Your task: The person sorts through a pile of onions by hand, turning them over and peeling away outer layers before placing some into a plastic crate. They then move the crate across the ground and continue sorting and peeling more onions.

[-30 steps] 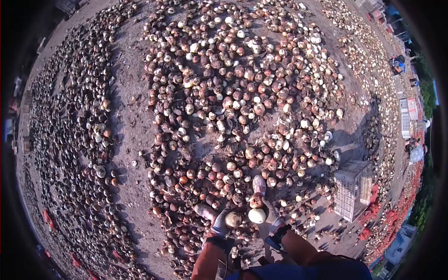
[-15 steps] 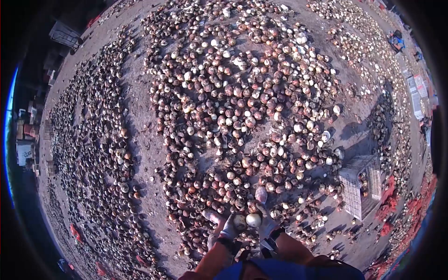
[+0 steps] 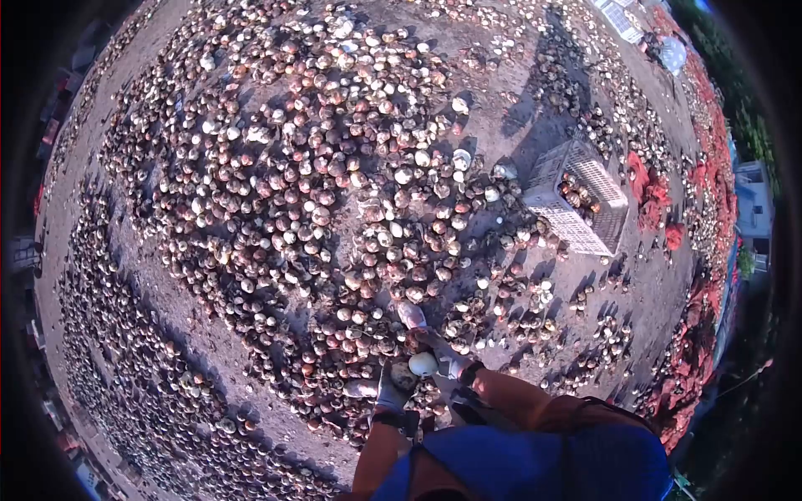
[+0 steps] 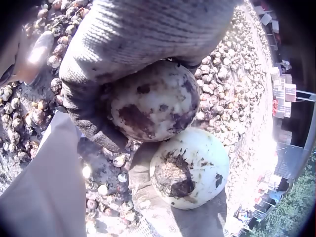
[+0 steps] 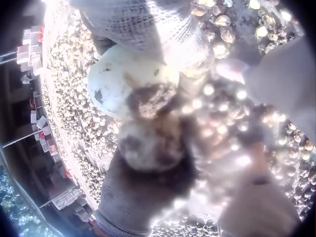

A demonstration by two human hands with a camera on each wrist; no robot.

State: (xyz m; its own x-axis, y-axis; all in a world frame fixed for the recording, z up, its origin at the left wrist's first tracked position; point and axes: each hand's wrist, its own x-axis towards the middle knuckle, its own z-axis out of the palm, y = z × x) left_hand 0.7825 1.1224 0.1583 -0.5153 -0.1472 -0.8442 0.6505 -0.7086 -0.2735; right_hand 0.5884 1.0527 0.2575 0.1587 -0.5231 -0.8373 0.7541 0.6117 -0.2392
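Note:
My gloved left hand [image 3: 391, 394] grips an onion [image 4: 155, 101] whose pale skin is blotched with dark brown. In the left wrist view its fingers curl round the top and side. The gloved right hand [image 3: 449, 357] holds a whiter onion [image 3: 423, 364], whose ragged brown root end [image 4: 173, 175] shows in the left wrist view. Both onions are close side by side over the ground, between my shoes [image 3: 411, 314]. In the right wrist view the right glove [image 5: 143, 29] covers the top of the white onion, and the left hand's onion [image 5: 150, 148] looks blurred below it.
Onions [image 3: 284, 192] lie thickly over the ground in broad bands, with a bare dirt strip [image 3: 180, 313] at left. A pale plastic crate [image 3: 576, 196] with several onions inside stands to the right. Red mesh bags [image 3: 647, 192] lie beyond it.
The head view has swung to the right, so the crate appears nearer the middle. Both hands have come closer together, each keeping its onion.

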